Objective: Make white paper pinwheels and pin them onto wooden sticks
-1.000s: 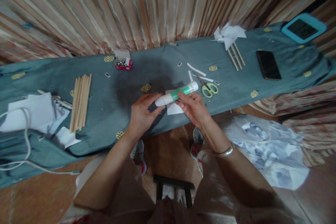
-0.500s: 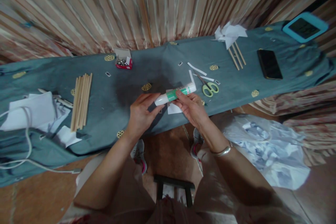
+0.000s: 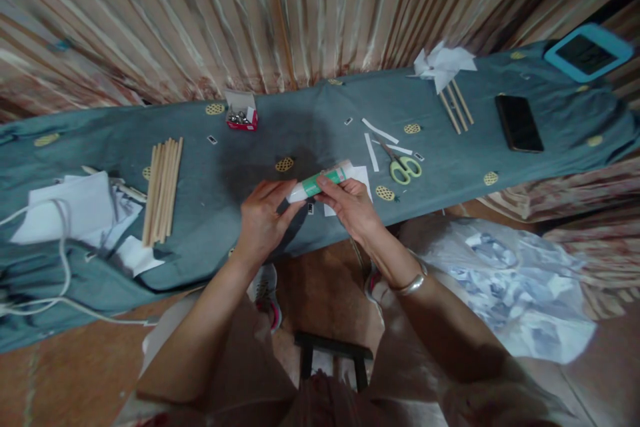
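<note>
Spanning the space between both hands, a white-and-green glue stick (image 3: pixel 315 184) hangs just above the near side of the cloth-covered table (image 3: pixel 200 180), tilted so its right end points toward the far right. It should be light and stiff, probably smooth enough to turn in loose fingers and not easily broken; the firmest hold would be around the green middle, with the plain white left end giving a second grip. The left hand (image 3: pixel 264 219) is half curled, fingertips and thumb pinching that white end from far and near sides. The right hand (image 3: pixel 353 207) is closed further, its thumb pressed along the green band and its fingers curled beneath the tube. Behind the right hand, partly covered by it, lies a piece of white paper (image 3: pixel 363 180). To the right are green-handled scissors (image 3: pixel 406 169), with narrow paper strips (image 3: pixel 380 131) around their blades. Well apart on the left lie a bundle of wooden sticks (image 3: pixel 163 190) and a pile of paper (image 3: pixel 75 207); a red box (image 3: pixel 243 119) of small metal pieces sits on the far side. Farther right are a paper pinwheel (image 3: pixel 444 67) and a dark phone (image 3: pixel 519 123).
</note>
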`<move>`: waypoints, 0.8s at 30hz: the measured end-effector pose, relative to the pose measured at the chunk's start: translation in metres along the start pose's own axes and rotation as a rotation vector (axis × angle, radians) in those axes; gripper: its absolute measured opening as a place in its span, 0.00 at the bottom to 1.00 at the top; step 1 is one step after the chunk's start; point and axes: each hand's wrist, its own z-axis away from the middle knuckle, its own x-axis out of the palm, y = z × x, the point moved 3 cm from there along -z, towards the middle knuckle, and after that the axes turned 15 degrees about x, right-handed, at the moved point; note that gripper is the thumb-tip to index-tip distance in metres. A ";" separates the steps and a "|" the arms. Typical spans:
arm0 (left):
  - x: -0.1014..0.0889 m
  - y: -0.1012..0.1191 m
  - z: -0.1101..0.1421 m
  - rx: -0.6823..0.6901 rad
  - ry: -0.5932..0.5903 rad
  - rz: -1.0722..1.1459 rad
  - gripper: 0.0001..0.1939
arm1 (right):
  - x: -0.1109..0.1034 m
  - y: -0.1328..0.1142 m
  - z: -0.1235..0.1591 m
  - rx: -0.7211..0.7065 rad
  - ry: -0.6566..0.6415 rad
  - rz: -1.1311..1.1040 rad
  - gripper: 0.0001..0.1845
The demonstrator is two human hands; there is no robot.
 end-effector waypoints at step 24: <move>-0.034 -0.069 0.028 -0.080 0.018 -0.244 0.11 | -0.034 -0.016 0.011 -0.494 0.288 0.731 0.13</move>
